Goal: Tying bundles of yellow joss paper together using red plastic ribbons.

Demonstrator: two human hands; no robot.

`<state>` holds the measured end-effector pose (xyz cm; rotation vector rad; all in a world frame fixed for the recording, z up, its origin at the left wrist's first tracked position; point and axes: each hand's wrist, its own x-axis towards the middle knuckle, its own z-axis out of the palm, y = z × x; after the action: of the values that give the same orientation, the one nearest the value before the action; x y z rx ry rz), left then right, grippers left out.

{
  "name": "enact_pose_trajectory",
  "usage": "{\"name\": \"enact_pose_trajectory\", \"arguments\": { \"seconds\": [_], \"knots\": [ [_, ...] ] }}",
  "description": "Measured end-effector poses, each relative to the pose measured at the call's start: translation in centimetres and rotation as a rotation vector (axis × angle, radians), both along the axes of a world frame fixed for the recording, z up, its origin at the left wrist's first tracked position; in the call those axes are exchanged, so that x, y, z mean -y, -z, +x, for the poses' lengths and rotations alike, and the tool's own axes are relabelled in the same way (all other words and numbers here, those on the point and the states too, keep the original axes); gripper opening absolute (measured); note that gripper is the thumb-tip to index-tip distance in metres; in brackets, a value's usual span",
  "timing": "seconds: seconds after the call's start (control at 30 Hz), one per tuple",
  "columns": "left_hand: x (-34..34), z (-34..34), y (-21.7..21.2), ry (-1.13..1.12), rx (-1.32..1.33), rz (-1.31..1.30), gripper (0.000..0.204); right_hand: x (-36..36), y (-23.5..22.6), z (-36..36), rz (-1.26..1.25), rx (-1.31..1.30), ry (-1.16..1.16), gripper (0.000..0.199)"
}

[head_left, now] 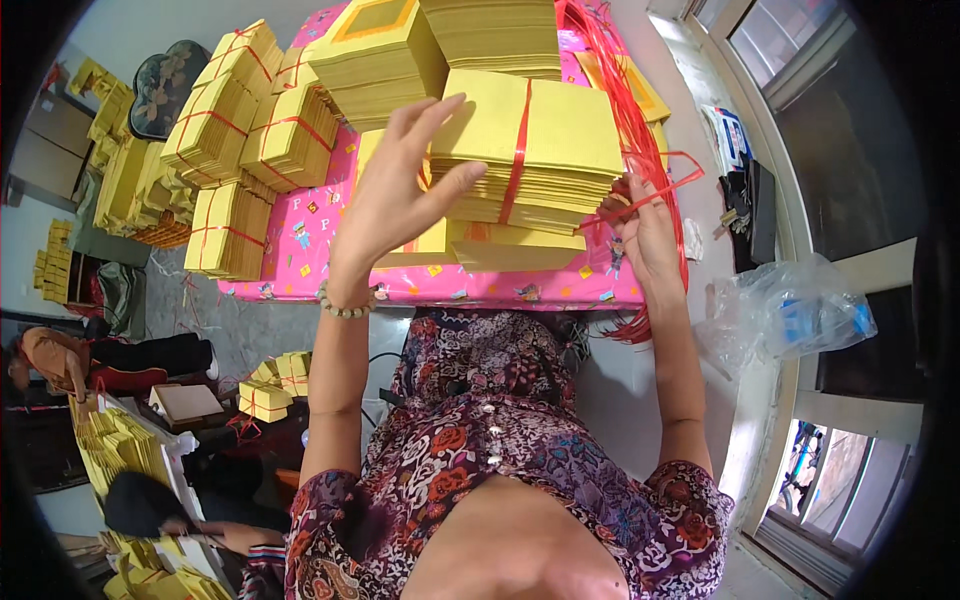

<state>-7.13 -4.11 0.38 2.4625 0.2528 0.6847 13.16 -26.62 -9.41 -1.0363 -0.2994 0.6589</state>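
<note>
A thick stack of yellow paper [575,130] lies in front of me, raised on other yellow papers, with a red plastic strap [518,150] running over its top and down its near side. My left hand [395,190] is at the stack's left end, thumb and fingers spread apart, nothing held. At the right end, my right hand [648,235] has its fingers closed on a red plastic strap [672,182], whose loop sticks out to the right. Part of that strap between the fingers and the stack is hidden.
Strapped yellow bundles [213,130] stand at the left of the pink table [320,230], taller stacks [385,65] at the back. Loose red straps [640,90] hang along its right edge. A clear plastic bag [790,310] is at right. Other people [150,505] sit at lower left.
</note>
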Motion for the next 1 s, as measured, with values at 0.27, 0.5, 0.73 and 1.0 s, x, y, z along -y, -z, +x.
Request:
{"name": "enact_pose_trajectory", "arguments": {
  "seconds": [0.27, 0.5, 0.73, 1.0],
  "knots": [
    [1.5, 1.7, -1.7, 0.015, 0.123, 0.446, 0.053, 2.2, -0.7, -4.9, -0.025, 0.023, 0.042, 0.045],
    [3.6, 3.8, -1.0, 0.066, 0.102, 0.459, 0.038, 2.5, 1.4, -6.7, -0.063, 0.109, 0.162, 0.030],
    [3.4, 4.0, -0.4, 0.074, 0.181, 0.417, 0.033, 3.2, 2.9, -11.5, -0.086, 0.531, 0.356, 0.028],
    [3.3, 3.9, 0.0, 0.065, 0.223, 0.397, 0.030, 4.4, 0.6, -14.3, -0.051, 0.235, 0.263, 0.025]
  ]
}}
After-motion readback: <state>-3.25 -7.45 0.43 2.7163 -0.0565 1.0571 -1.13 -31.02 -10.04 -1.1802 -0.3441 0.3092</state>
